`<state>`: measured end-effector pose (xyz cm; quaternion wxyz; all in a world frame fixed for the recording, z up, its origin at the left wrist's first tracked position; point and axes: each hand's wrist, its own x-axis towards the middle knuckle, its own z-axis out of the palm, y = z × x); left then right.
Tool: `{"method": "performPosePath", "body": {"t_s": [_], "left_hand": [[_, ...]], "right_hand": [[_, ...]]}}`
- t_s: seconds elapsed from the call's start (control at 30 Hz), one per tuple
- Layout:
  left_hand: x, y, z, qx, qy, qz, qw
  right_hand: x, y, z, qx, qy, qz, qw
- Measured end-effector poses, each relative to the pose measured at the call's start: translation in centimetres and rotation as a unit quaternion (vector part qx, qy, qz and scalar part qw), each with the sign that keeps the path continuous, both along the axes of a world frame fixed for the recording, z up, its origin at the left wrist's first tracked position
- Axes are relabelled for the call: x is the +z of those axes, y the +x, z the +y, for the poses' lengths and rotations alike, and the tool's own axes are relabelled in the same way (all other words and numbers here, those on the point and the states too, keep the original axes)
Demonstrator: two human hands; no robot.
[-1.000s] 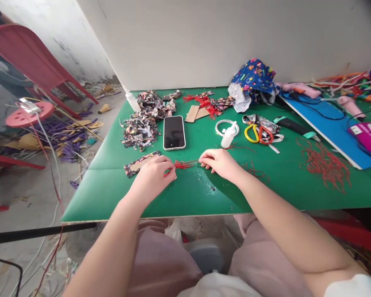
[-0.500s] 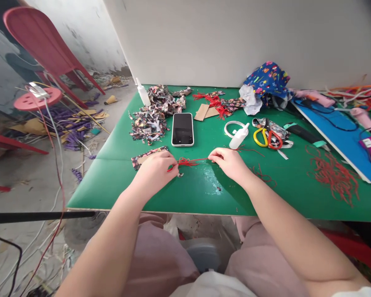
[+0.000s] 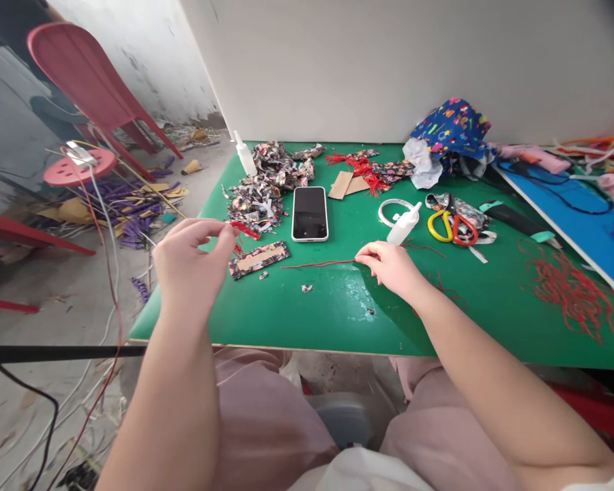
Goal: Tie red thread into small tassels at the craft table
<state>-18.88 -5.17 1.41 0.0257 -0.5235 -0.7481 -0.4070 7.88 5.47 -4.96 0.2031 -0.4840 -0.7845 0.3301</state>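
My left hand (image 3: pixel 194 262) is raised over the table's left side, closed in a pinch on a bundle of red threads (image 3: pixel 244 230) that hangs past its fingertips. Just right of that bundle lies a flat floral fabric strip with a brown card strip (image 3: pixel 260 260) on it. My right hand (image 3: pixel 386 266) rests low over the green table (image 3: pixel 281 314), finger and thumb pinched on the end of a thin red cord (image 3: pixel 317 263) that stretches left across the surface. Close behind my right hand, a white squeeze bottle (image 3: pixel 405 224) leans on a white ring (image 3: pixel 386 210).
A phone (image 3: pixel 310 215) lies mid-table beside a pile of floral scraps (image 3: pixel 260 198). Scissors (image 3: pixel 453 226), a utility tool (image 3: pixel 516 221) and loose red threads (image 3: pixel 567 286) are on the right. Another squeeze bottle (image 3: pixel 245 158) stands at the back left.
My left hand has moved left and up with the red thread bundle, away from my right hand. The cord in my right hand now lies separate from the bundle. The view has shifted slightly.
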Motion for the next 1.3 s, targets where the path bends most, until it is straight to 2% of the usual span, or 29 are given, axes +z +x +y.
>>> {"method": "performPosePath", "body": {"t_s": [0.17, 0.4, 0.7, 0.97, 1.13, 1.2, 1.3], "left_hand": [[-0.4, 1.0, 0.6, -0.028, -0.014, -0.039, 0.999], [-0.5, 1.9, 1.2, -0.006, 0.000, -0.031, 0.999], [-0.6, 2.1, 1.2, -0.003, -0.003, -0.032, 0.999], [-0.8, 3.0, 2.1, -0.042, -0.009, -0.090, 0.995], [-0.6, 3.8, 3.1, -0.056, 0.004, -0.154, 0.986], [-0.5, 4.3, 3.6, -0.058, 0.007, -0.172, 0.983], [-0.2, 5.3, 4.4, -0.067, 0.015, -0.193, 0.979]], "right_hand": [[0.3, 0.2, 0.0, -0.013, -0.048, 0.010, 0.999], [0.4, 0.2, 0.1, -0.023, -0.046, 0.011, 0.999], [0.7, 0.4, -0.2, 0.032, 0.104, -0.107, 0.988], [0.4, -0.1, -1.0, 0.045, 0.198, -0.234, 0.951], [0.9, 0.0, -0.9, 0.030, 0.209, -0.172, 0.962], [0.7, -0.1, -0.8, 0.052, 0.231, -0.146, 0.961], [0.0, -0.5, -1.0, 0.102, 0.285, -0.161, 0.939]]}}
